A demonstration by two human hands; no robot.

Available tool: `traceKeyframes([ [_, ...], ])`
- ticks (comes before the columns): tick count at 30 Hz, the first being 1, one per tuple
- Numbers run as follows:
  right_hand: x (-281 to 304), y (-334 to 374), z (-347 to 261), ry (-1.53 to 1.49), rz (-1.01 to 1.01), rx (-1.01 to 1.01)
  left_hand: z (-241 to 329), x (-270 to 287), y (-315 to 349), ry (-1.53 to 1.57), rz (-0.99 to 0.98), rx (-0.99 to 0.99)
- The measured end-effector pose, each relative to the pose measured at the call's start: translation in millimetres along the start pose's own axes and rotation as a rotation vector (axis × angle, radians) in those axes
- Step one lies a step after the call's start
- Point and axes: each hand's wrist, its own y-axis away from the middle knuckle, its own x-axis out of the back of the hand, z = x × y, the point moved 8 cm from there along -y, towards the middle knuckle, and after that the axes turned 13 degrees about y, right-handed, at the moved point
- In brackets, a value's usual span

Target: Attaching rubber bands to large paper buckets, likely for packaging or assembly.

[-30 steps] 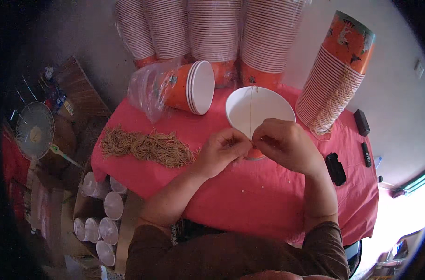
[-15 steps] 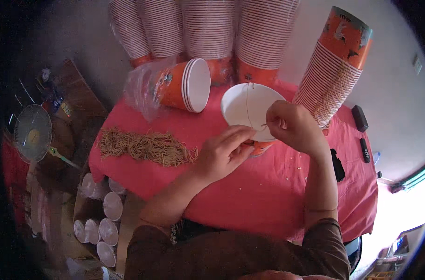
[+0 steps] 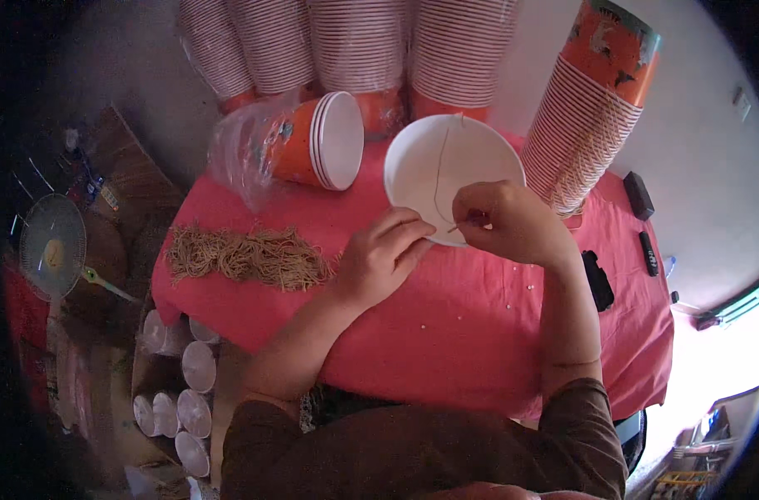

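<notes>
A paper bucket (image 3: 413,167), white inside, is tipped so that its mouth faces me. From its far rim a thin tan cord (image 3: 437,183) hangs down across the inside toward the near rim. My left hand (image 3: 388,254) pinches the near-left rim of the bucket. Over the near-right part of the mouth, my right hand (image 3: 517,223) is closed with the cord's end between its fingertips. On the table to the left lies a bundle of similar cords (image 3: 250,257).
Tall stacks of orange-and-white buckets (image 3: 359,50) in plastic stand behind. Another stack (image 3: 584,125), draped with cords, leans at right. A wrapped stack (image 3: 309,143) lies sideways. The red tablecloth (image 3: 429,350) bears small pale bits, with a black block (image 3: 638,196) at right.
The bucket has tipped toward me, showing more of its inside. My right hand has shifted slightly left and down with the cord; my left hand has moved slightly left along the rim.
</notes>
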Motion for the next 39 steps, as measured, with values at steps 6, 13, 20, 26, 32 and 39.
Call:
traceKeyframes([
  [6, 4.6, 3.7, -11.6, 0.108, 0.031, 0.016, 9.6, -2.1, 1.2, -0.061, -0.042, -0.101],
  [13, 8.7, 8.8, -22.0, 0.126, 0.051, 0.068, 25.3, -5.0, 2.5, -0.12, -0.096, -0.221],
  [20, 4.9, 9.8, -25.7, 0.137, -0.053, 0.045, 25.3, -4.8, 6.0, -0.1, -0.082, -0.262],
  [26, 3.8, 9.1, -29.3, 0.12, -0.073, 0.069, 24.3, -4.8, 7.1, -0.089, -0.099, -0.257],
  [32, 2.4, 7.0, -32.3, 0.116, -0.116, 0.056, 23.8, -4.0, 7.3, -0.094, -0.086, -0.255],
  [39, -2.9, 4.7, -31.1, 0.0, -0.128, 0.078, 9.3, -6.0, 9.3, 0.026, -0.087, -0.173],
])
